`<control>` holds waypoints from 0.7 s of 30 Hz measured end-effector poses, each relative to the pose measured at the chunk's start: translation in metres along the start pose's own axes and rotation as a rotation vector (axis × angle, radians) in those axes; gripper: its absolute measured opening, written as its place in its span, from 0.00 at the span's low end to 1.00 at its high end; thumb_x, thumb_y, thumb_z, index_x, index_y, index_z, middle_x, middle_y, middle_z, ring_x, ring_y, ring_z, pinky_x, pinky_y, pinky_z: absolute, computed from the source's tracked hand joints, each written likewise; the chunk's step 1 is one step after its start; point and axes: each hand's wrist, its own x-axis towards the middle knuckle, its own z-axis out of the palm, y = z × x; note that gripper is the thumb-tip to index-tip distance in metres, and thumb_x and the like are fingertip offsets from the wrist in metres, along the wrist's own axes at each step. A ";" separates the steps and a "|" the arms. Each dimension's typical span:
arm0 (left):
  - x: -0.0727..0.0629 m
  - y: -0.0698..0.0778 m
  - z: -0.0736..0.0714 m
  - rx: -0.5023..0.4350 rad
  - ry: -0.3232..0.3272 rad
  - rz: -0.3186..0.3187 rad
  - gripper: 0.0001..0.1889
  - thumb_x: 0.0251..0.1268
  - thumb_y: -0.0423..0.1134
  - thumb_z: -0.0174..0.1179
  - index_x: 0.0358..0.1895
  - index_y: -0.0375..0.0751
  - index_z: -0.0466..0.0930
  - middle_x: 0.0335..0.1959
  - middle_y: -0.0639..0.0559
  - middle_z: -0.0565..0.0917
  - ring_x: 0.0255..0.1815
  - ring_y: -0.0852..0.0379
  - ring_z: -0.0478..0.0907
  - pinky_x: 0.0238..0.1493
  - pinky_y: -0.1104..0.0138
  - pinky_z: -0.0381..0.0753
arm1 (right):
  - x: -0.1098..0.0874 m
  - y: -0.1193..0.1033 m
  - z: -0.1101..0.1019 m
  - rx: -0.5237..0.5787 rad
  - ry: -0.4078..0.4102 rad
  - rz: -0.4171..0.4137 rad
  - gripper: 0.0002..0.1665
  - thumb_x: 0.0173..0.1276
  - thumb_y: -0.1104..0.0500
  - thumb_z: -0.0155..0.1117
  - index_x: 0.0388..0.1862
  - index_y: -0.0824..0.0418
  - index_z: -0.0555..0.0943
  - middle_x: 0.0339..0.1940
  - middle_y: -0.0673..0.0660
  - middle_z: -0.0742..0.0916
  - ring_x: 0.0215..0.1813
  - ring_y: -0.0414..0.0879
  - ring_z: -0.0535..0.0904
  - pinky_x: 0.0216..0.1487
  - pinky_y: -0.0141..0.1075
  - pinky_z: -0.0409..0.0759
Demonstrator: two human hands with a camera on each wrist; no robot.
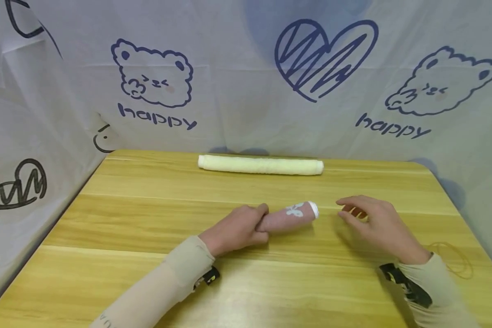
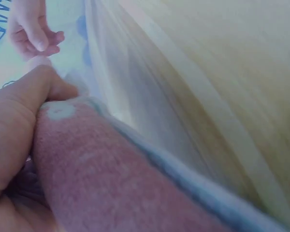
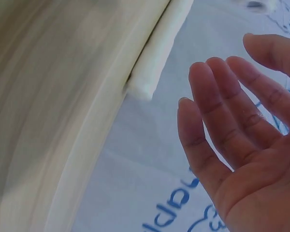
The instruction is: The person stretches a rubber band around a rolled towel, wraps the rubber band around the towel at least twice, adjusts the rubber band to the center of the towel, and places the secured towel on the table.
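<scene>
My left hand (image 1: 239,230) grips a rolled pink towel (image 1: 284,219) near its left end, above the wooden table. The roll has a pale leaf-like pattern and a white right end. In the left wrist view, thumb and fingers curl round the pink towel (image 2: 101,164), whose fuzzy surface fills the lower middle. To the right of the roll, my right hand (image 1: 379,223) hovers apart from it, fingers relaxed and holding nothing. The right wrist view shows that hand's palm (image 3: 261,188) bare. A long rolled pale yellow towel (image 1: 260,165) lies along the table's back edge.
The wooden table (image 1: 147,218) has a light grain. A thin rubber band (image 1: 467,262) lies at its right side, beside my right wrist. White cloth (image 1: 238,91) with blue drawings hangs behind the table and along its sides.
</scene>
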 end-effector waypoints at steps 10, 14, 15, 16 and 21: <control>-0.009 0.013 -0.005 -0.190 0.145 -0.063 0.21 0.63 0.42 0.63 0.59 0.46 0.77 0.37 0.52 0.86 0.32 0.60 0.79 0.34 0.71 0.79 | -0.021 0.035 -0.020 -0.031 0.061 0.128 0.07 0.70 0.55 0.72 0.43 0.55 0.90 0.35 0.52 0.93 0.31 0.26 0.78 0.32 0.31 0.81; -0.011 0.019 -0.007 -0.204 0.207 -0.019 0.26 0.63 0.41 0.63 0.66 0.45 0.73 0.39 0.49 0.88 0.33 0.60 0.81 0.35 0.72 0.81 | -0.029 0.047 -0.029 -0.056 0.059 0.180 0.06 0.71 0.53 0.71 0.41 0.53 0.89 0.34 0.52 0.93 0.30 0.22 0.76 0.30 0.29 0.78; -0.012 0.020 -0.007 -0.223 0.218 -0.011 0.27 0.64 0.41 0.63 0.67 0.45 0.72 0.39 0.49 0.88 0.32 0.61 0.82 0.34 0.72 0.82 | -0.031 0.050 -0.031 -0.055 0.048 0.200 0.06 0.72 0.53 0.70 0.41 0.53 0.89 0.34 0.52 0.93 0.30 0.22 0.75 0.30 0.29 0.78; -0.012 0.021 -0.007 -0.248 0.227 -0.006 0.28 0.64 0.40 0.63 0.68 0.46 0.71 0.39 0.49 0.88 0.32 0.61 0.82 0.34 0.72 0.82 | -0.033 0.053 -0.033 -0.054 0.038 0.219 0.07 0.72 0.52 0.69 0.41 0.54 0.89 0.34 0.53 0.93 0.30 0.23 0.76 0.30 0.29 0.77; -0.016 0.027 -0.009 -0.376 0.257 -0.039 0.28 0.64 0.39 0.64 0.68 0.49 0.69 0.37 0.50 0.87 0.31 0.61 0.82 0.31 0.71 0.84 | -0.037 0.065 -0.039 -0.074 -0.009 0.301 0.14 0.75 0.48 0.66 0.42 0.56 0.89 0.36 0.57 0.93 0.31 0.34 0.81 0.29 0.30 0.75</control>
